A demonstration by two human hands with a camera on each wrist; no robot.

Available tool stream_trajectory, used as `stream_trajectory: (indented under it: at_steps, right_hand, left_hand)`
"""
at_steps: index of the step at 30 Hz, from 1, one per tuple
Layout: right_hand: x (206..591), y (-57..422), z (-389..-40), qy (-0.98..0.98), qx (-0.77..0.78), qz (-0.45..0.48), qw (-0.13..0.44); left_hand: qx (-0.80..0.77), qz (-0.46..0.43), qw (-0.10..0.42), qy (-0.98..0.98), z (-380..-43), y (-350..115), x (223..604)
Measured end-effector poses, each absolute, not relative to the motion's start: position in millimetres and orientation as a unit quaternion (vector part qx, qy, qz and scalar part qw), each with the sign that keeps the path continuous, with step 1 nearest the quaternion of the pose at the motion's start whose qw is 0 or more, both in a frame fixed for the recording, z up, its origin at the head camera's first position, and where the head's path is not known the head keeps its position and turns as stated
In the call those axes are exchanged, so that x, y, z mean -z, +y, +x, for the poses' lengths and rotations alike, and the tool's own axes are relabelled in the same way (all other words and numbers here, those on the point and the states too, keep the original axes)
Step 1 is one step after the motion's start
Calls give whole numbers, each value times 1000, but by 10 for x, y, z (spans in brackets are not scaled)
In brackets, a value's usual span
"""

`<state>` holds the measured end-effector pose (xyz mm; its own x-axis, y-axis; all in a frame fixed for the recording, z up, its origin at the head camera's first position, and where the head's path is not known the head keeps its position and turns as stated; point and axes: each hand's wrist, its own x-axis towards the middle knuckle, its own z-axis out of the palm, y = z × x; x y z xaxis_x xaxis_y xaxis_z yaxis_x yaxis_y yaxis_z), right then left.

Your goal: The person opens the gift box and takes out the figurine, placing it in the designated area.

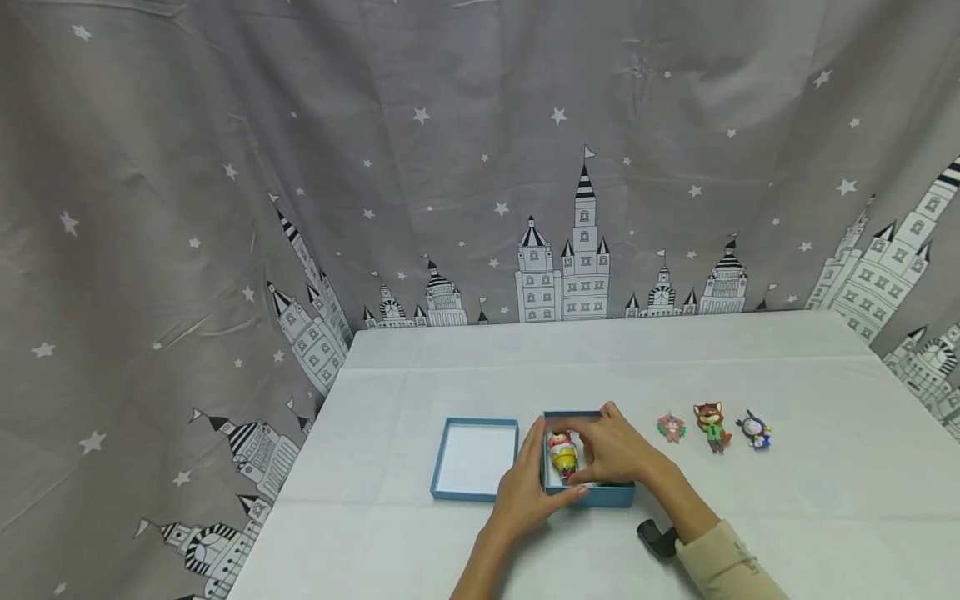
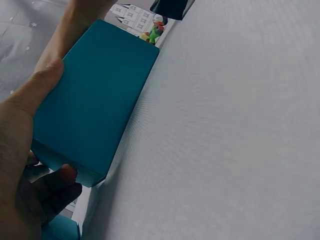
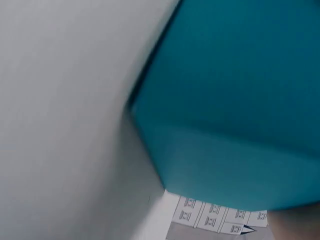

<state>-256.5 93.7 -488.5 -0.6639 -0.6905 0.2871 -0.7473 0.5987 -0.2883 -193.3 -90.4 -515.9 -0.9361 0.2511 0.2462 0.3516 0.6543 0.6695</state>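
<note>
A blue box (image 1: 609,497) with a light inside stands on the white table. My left hand (image 1: 521,493) holds its left front corner, thumb along the front wall and fingers on the left side; the left wrist view shows the box front (image 2: 97,100) and curled fingertips (image 2: 62,182). My right hand (image 1: 611,446) reaches into the box from the right. Its forefinger and thumb pinch a small figurine (image 1: 562,457) with a red-pink top and yellow middle, near its two ends. In the right wrist view the box wall (image 3: 225,100) covers the fingers.
A shallow blue lid (image 1: 465,497), white inside, lies left of the box. On the right stand or lie a pink-green figurine (image 1: 671,427), a fox figurine (image 1: 712,427) and a dark blue-white figurine (image 1: 754,431). A black device (image 1: 656,540) sits by the right wrist. A grey castle-print curtain (image 1: 465,167) hangs behind.
</note>
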Motion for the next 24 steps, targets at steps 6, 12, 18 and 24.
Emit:
stream_trajectory:
  at_steps: [6, 12, 18, 24]
  right_hand:
    - [4792, 998, -2520, -889, -222, 397, 58]
    - [4610, 1075, -2439, -892, -259, 364, 64]
    - [4425, 1242, -2355, -895, -291, 329, 76]
    - [4348, 1553, -2290, -901, -299, 300, 99]
  left_hand:
    - [381, -156, 54, -910, -1932, -902, 5155]
    - [376, -153, 54, -912, -1937, -902, 5153]
    - [373, -150, 59, -914, -1937, -907, 5142]
    - [367, -148, 62, -916, -1941, -890, 5155]
